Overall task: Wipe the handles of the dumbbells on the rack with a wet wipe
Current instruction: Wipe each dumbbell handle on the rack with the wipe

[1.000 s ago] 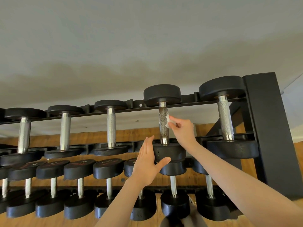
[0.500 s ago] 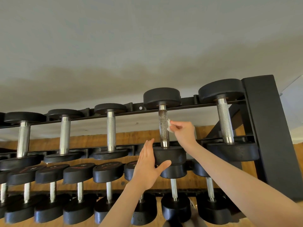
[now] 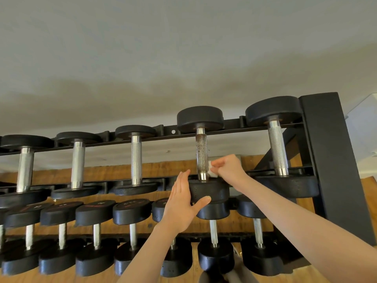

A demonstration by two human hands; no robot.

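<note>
Black dumbbells lie across a black rack [image 3: 330, 160] in two rows. One upper-row dumbbell has a darker, rust-flecked knurled handle [image 3: 201, 154]. My right hand [image 3: 228, 168] pinches a small white wet wipe [image 3: 212, 171] against the lower right side of that handle, close to the near weight head [image 3: 212, 190]. My left hand [image 3: 183, 203] rests on the left side of that near head, fingers straight up and thumb under its front face. The far head [image 3: 200, 118] sits on the back rail.
Other upper-row dumbbells have shiny handles, one to the right [image 3: 278, 150] and three to the left [image 3: 136, 158]. A lower row of smaller dumbbells [image 3: 132, 213] runs beneath my arms. The rack's thick black upright stands at the right. Wooden floor shows behind.
My right hand has slid the wipe down the handle from near its middle to its lower end. My left hand stays on the near head. The view has shifted slightly.
</note>
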